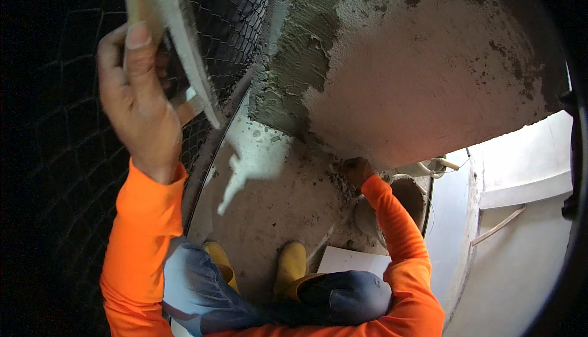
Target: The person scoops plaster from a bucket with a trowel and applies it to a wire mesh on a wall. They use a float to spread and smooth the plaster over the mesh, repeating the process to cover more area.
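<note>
Raised at the upper left, my left hand (pixel 139 86) is closed round a pale plastering float (pixel 184 43), its flat board tilted and seen nearly edge-on. Fresh grey mortar (pixel 300 55) covers a strip along the left edge of the concrete wall (pixel 422 79) in front of me. Low at the foot of that wall, my right hand (pixel 356 171) reaches forward with its fingers curled. Shadow hides the fingertips and whatever they may hold. Just to the right of this hand stands a bucket (pixel 409 199), partly covered by my orange sleeve.
Dark chain-link mesh (pixel 236 18) runs along the left. Another pale container (pixel 433 166) sits behind the bucket. My yellow boots (pixel 291 266) stand on the dirty floor (pixel 263 214), near a white panel (pixel 352 260). A pale ledge (pixel 450 220) lies at the right.
</note>
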Demonstrator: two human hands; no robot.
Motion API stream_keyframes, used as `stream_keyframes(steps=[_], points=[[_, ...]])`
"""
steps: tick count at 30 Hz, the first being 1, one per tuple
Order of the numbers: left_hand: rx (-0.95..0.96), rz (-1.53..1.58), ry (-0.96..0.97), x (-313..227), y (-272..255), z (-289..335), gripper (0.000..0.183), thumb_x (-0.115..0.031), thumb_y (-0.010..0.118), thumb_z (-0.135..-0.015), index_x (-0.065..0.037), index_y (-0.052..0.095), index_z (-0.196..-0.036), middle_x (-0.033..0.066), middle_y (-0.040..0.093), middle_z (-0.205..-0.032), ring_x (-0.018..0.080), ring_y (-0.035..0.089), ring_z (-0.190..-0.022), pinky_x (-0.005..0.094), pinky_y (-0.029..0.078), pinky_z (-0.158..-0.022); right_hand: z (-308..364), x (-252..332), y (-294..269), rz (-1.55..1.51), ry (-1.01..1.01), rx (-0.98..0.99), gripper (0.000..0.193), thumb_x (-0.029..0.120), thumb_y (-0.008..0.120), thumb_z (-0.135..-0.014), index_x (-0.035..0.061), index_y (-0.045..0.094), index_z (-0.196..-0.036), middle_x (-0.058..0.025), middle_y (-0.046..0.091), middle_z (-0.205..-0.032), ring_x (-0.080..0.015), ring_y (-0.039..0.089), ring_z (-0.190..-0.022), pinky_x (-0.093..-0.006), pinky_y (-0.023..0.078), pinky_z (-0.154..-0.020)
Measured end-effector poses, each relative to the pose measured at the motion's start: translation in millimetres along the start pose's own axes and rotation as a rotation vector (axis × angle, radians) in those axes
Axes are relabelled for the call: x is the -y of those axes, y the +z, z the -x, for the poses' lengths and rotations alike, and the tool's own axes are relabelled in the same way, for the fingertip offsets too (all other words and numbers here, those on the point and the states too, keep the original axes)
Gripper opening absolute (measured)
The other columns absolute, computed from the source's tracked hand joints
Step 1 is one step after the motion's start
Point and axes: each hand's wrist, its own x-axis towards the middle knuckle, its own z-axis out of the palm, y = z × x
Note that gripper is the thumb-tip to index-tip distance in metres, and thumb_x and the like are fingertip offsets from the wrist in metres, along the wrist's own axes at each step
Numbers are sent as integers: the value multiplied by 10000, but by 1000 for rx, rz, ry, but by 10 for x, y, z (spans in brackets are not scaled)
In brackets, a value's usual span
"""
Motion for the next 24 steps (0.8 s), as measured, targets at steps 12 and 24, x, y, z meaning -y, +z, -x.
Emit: stream_keyframes(steps=[12, 24], points=[[20, -91, -61, 73, 7, 19, 441, -508, 475, -1062, -90, 585, -1152, 6, 561, -869, 85, 549, -797, 248, 450, -720, -643, -558, 1046, 542, 35, -271, 446, 333, 586, -952, 149, 553, -1357, -222, 718, -1069, -459, 685, -985, -546, 542, -833], [45, -29, -138, 229, -16, 59, 409, -460, 467, -1074, -77, 566, -1180, 28, 577, -967, 111, 549, -857, 275, 453, -767, -369, -940, 1187, 337, -147, -721, 487, 366, 632, -932, 166, 534, -1365, -203, 705, -1094, -434, 666, -1045, -544, 523, -878]])
